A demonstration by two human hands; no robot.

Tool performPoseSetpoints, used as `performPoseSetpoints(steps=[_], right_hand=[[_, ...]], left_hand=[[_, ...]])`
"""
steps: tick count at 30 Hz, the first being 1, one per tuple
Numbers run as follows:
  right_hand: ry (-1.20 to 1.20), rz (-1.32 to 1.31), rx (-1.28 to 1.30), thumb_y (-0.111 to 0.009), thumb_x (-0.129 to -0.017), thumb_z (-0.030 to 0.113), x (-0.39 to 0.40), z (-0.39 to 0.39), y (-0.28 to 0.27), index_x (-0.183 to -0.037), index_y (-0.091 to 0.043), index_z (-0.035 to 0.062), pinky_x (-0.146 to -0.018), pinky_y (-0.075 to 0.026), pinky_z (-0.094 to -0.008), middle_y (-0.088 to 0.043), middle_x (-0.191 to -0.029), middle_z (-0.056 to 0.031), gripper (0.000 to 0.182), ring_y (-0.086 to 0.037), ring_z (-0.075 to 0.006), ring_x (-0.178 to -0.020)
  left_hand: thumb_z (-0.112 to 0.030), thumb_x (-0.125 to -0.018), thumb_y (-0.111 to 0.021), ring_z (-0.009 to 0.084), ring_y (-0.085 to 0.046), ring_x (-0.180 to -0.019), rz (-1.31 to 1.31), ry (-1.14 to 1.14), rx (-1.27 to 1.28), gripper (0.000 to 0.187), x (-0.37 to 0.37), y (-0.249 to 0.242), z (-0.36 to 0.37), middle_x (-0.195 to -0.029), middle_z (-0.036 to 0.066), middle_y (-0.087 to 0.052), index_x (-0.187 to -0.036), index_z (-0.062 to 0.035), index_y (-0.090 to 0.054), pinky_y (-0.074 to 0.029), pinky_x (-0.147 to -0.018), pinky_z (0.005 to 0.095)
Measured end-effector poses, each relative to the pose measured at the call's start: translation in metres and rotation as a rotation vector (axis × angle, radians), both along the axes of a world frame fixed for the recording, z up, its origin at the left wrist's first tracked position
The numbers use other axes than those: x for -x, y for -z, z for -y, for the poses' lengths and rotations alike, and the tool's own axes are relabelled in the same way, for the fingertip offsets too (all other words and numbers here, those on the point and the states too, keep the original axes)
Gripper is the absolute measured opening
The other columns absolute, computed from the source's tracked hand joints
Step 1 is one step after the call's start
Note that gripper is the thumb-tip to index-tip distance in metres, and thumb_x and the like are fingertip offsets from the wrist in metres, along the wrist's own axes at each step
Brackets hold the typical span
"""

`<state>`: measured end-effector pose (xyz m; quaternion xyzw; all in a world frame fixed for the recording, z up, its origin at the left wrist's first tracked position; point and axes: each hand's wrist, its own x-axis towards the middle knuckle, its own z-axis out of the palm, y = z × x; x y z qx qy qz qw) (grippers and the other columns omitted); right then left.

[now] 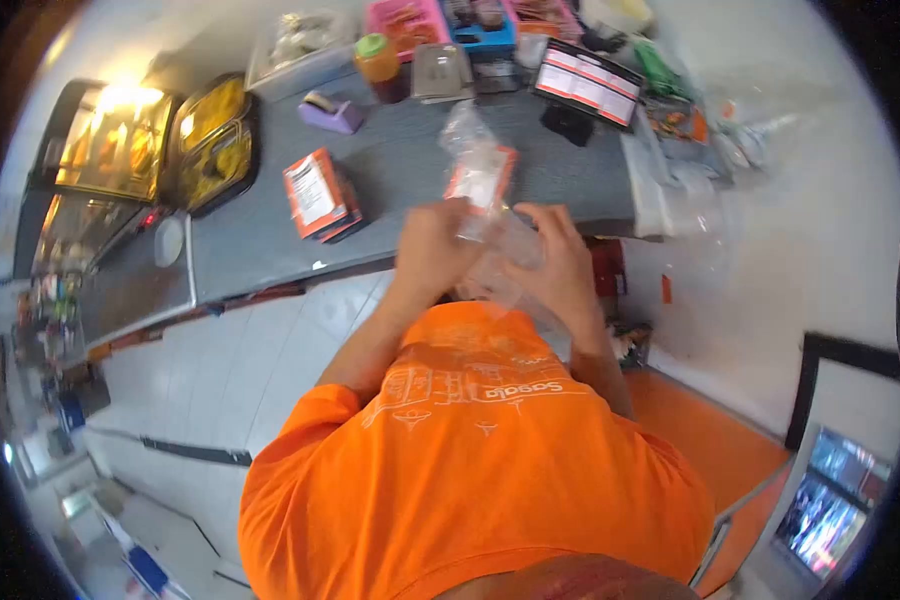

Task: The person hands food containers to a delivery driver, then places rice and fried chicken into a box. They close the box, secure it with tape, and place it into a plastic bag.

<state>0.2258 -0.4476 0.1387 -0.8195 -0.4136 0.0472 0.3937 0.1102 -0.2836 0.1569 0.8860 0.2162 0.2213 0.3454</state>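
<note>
A clear plastic bag (515, 243) stretches between my two hands at the counter's front edge. My left hand (436, 245) is closed on its left side, fingers bunched. On the other side my right hand (558, 262) has its thumb and curled fingers around the crinkled plastic. Just beyond my fingers lies an orange box with a white label (483, 180), overlapped in part by the bag. More clear plastic (467, 128) spreads past its far end. To the left stands a stack of orange-and-white boxes (320, 195).
On the grey counter (240, 230) are a purple tape dispenser (331, 113), a green-lidded bottle (380, 68) and a tablet screen (588, 84). Coloured trays (407, 25) line the back. Lit food displays (115, 143) stand left; plastic bags (670, 185) hang at the right end.
</note>
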Motion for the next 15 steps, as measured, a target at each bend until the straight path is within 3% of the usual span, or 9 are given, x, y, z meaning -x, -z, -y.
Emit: performPoseSetpoints(steps=[3,4,5,6,8,9,11,13,15], right_hand=[[0.106,0.167,-0.098,-0.058,-0.078,0.001,0.000,-0.015,0.003,-0.101,-0.064,0.0055,-0.078,-0.049,-0.0393,-0.059,-0.096,-0.0131,0.024,-0.063,-0.0313,-0.089],[0.186,0.120,-0.402,-0.056,-0.078,-0.004,-0.011,-0.014,0.013,-0.102,-0.064,0.0058,-0.075,-0.049,-0.0406,-0.062,-0.087,-0.0131,0.028,-0.065,-0.0302,-0.083],[0.306,0.049,-0.426,-0.059,-0.081,-0.001,-0.018,-0.010,0.011,-0.107,-0.064,0.0065,-0.075,-0.050,-0.0401,-0.066,-0.085,-0.0139,0.027,-0.065,-0.0296,-0.083],[0.291,-0.211,-0.255,-0.061,-0.081,0.003,-0.023,-0.016,-0.005,-0.113,-0.061,0.0081,-0.078,-0.050,-0.0417,-0.066,-0.088,-0.0159,0.032,-0.066,-0.0325,-0.086],[0.122,-0.354,0.068,-0.064,-0.081,0.008,-0.016,-0.034,-0.012,-0.122,-0.055,0.0109,-0.082,-0.050,-0.0450,-0.067,-0.094,-0.0192,0.042,-0.066,-0.0371,-0.091],[-0.030,-0.242,0.211,-0.064,-0.082,0.009,-0.011,-0.049,0.000,-0.125,-0.053,0.0120,-0.083,-0.050,-0.0468,-0.067,-0.096,-0.0206,0.044,-0.065,-0.0389,-0.093],[-0.208,-0.065,0.427,-0.064,-0.083,0.012,0.004,-0.082,0.004,-0.128,-0.049,0.0139,-0.084,-0.050,-0.0503,-0.067,-0.099,-0.0225,0.048,-0.064,-0.0416,-0.097],[-0.252,0.071,0.564,-0.062,-0.085,0.013,0.022,-0.127,-0.011,-0.130,-0.046,0.0153,-0.083,-0.049,-0.0537,-0.067,-0.100,-0.0238,0.048,-0.063,-0.0435,-0.099],[-0.202,0.222,0.579,-0.063,-0.086,0.017,0.024,-0.184,-0.016,-0.123,-0.050,0.0125,-0.082,-0.049,-0.0541,-0.068,-0.093,-0.0209,0.039,-0.064,-0.0419,-0.097]], left_hand=[[-0.027,-0.076,-0.075,0.0309,-0.062,-0.069,-0.177,-0.055,-0.309,0.031,0.030,0.014,-0.007,-0.082,0.009,-0.059,-0.092,-0.0092,-0.055,-0.045,-0.053,0.0405],[-0.027,-0.077,-0.074,0.0334,-0.062,-0.074,-0.218,-0.100,-0.347,0.033,0.052,0.055,-0.023,-0.088,0.009,-0.061,-0.095,-0.0102,-0.054,-0.047,-0.055,0.0417],[-0.028,-0.077,-0.073,0.0360,-0.063,-0.080,-0.259,-0.134,-0.385,0.034,0.075,0.094,-0.040,-0.095,0.008,-0.062,-0.099,-0.0112,-0.053,-0.049,-0.057,0.0429],[-0.020,-0.089,-0.056,0.0280,-0.065,-0.080,-0.359,-0.153,-0.281,0.013,0.097,0.124,-0.059,-0.087,0.006,-0.060,-0.093,-0.0091,-0.050,-0.051,-0.056,0.0398],[-0.018,-0.091,-0.049,0.0233,-0.064,-0.077,0.095,-0.382,0.486,0.008,0.116,0.146,-0.080,-0.084,0.004,-0.057,-0.089,-0.0103,-0.047,-0.050,-0.055,0.0362],[-0.017,-0.092,-0.045,0.0210,-0.063,-0.075,0.335,-0.479,0.871,0.007,0.124,0.154,-0.089,-0.082,0.004,-0.055,-0.087,-0.0109,-0.046,-0.050,-0.055,0.0343],[-0.015,-0.091,-0.039,0.0141,-0.056,-0.071,0.642,-0.695,1.113,0.013,0.116,0.077,-0.107,-0.081,0.003,-0.051,-0.079,-0.0115,-0.045,-0.047,-0.054,0.0303],[-0.018,-0.092,-0.045,0.0127,-0.051,-0.065,0.750,-0.576,1.146,0.015,0.152,0.107,-0.179,-0.078,0.002,-0.052,-0.078,-0.0126,-0.046,-0.046,-0.054,0.0284],[-0.020,-0.092,-0.053,0.0110,-0.050,-0.063,0.924,-0.436,1.373,0.010,0.193,0.068,-0.243,-0.072,-0.003,-0.051,-0.085,-0.0148,-0.055,-0.043,-0.057,0.0273]])
